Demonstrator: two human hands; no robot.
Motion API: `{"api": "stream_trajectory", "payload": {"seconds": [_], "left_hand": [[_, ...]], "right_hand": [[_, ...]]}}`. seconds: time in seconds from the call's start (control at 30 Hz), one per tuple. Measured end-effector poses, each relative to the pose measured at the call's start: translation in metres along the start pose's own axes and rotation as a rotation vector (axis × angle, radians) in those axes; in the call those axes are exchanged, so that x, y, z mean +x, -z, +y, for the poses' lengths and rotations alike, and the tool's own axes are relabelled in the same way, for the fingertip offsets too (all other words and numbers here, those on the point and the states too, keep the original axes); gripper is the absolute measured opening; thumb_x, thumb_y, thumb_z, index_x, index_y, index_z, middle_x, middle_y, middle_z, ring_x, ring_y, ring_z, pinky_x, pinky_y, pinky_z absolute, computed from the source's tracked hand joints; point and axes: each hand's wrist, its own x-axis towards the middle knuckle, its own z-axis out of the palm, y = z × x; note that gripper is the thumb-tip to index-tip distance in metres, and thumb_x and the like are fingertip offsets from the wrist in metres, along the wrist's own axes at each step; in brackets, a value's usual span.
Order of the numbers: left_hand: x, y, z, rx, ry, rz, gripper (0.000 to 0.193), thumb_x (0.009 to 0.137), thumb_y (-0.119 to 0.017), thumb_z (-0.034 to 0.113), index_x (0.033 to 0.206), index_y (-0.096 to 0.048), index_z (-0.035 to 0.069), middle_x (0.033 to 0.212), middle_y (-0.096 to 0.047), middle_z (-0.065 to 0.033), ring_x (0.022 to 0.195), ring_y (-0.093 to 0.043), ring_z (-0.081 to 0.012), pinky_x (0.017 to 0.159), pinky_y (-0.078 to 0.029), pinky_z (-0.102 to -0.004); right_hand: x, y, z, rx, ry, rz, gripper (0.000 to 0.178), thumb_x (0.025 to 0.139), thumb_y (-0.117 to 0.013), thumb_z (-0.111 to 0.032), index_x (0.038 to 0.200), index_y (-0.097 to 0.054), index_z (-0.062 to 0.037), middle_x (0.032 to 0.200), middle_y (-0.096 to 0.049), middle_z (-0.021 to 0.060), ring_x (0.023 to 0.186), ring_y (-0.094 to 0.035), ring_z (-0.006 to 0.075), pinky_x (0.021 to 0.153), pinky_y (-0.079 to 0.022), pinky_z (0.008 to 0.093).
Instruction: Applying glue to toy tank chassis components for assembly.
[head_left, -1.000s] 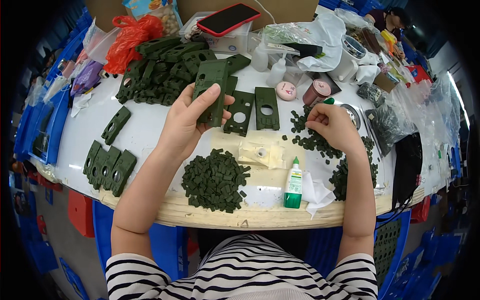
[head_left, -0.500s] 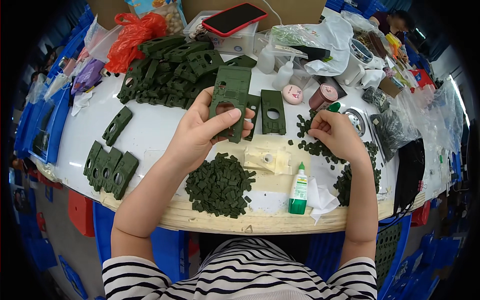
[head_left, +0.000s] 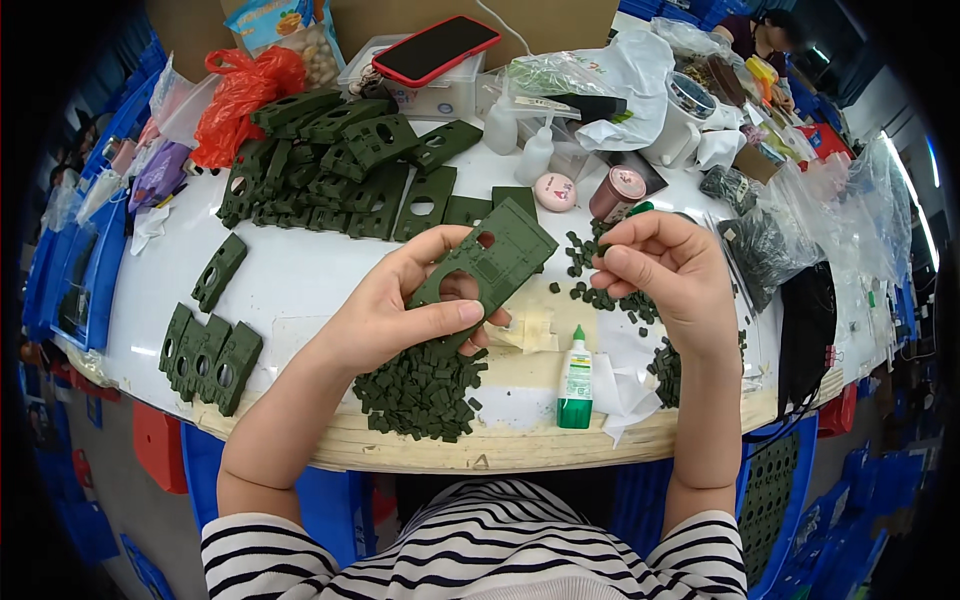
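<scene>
My left hand [head_left: 385, 315] grips a dark green plastic model tank hull [head_left: 512, 250], thumb on top, fingers beneath. The hull is tilted, its round hole near my thumb and its far end pointing up to the right. To its right, my right hand [head_left: 668, 275] is closed in a pinch on a small dark green plastic piece [head_left: 603, 250], mostly hidden by the fingertips. Similar small pieces [head_left: 577, 262] lie scattered below that hand. Under my left hand is a heap of small green blocks [head_left: 420, 395]. A cream taped block [head_left: 535, 330] is partly covered by the held hull.
A green-and-white glue bottle [head_left: 576, 385] stands near the front edge beside crumpled white tissue [head_left: 625, 395]. More hulls are piled [head_left: 330, 165] at the back left, and several lie at left [head_left: 210, 360]. A red-cased phone [head_left: 436, 50] rests on a clear box; plastic bags [head_left: 790, 225] crowd the right.
My left hand has lowered and tilted the hull to the right. My right hand has lifted from the scattered pieces with a small piece between its fingertips. The whole view has shifted slightly.
</scene>
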Motion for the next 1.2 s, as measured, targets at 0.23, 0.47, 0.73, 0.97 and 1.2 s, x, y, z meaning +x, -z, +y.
{"api": "stream_trajectory", "payload": {"seconds": [0.23,0.47,0.73,0.97,1.2], "left_hand": [[-0.003,-0.001,0.001,0.057,0.034,-0.054,0.049,0.086,-0.064,0.006,0.13,-0.043,-0.003,0.093,-0.067,-0.0134,0.072,-0.061,-0.0118,0.067,-0.051,-0.0266],[-0.007,-0.009,0.001,0.119,0.079,-0.074,0.055,0.084,-0.065,0.005,0.133,-0.041,-0.003,0.094,-0.067,-0.0143,0.08,-0.065,-0.015,0.066,-0.053,-0.0258],[-0.01,-0.018,0.0,0.208,0.059,-0.068,0.056,0.081,-0.065,0.002,0.132,-0.043,-0.003,0.095,-0.066,-0.011,0.082,-0.063,-0.0117,0.071,-0.053,-0.0258],[-0.01,-0.019,-0.005,0.303,-0.016,-0.046,0.058,0.081,-0.066,0.002,0.133,-0.042,-0.003,0.099,-0.064,-0.0078,0.086,-0.061,-0.01,0.074,-0.051,-0.0252],[-0.013,-0.021,-0.005,0.369,-0.003,-0.064,0.058,0.081,-0.066,0.002,0.134,-0.042,-0.003,0.1,-0.062,-0.0055,0.086,-0.058,-0.008,0.075,-0.049,-0.0234]], "right_hand": [[0.0,-0.006,0.009,0.003,0.153,-0.064,0.01,0.083,-0.068,-0.003,0.09,-0.066,0.0041,0.096,-0.06,0.0061,0.085,-0.057,0.0087,0.074,-0.047,0.0226],[-0.007,-0.017,0.008,-0.009,0.102,-0.059,0.008,0.082,-0.068,-0.003,0.086,-0.066,0.0035,0.108,-0.055,0.0079,0.091,-0.053,0.0104,0.082,-0.043,0.0246],[-0.008,-0.023,0.016,-0.107,0.118,-0.05,0.009,0.079,-0.07,-0.006,0.083,-0.067,0.0016,0.108,-0.055,0.0084,0.097,-0.052,0.0116,0.087,-0.041,0.0263],[-0.008,-0.033,0.027,-0.325,0.246,0.003,0.011,0.076,-0.072,-0.011,0.081,-0.068,-0.0022,0.104,-0.057,0.0079,0.097,-0.053,0.0145,0.087,-0.04,0.0281],[-0.01,-0.04,0.032,-0.355,0.291,0.028,0.009,0.076,-0.071,-0.009,0.08,-0.067,-0.0023,0.1,-0.057,0.0083,0.096,-0.053,0.0154,0.085,-0.04,0.0283]]}}
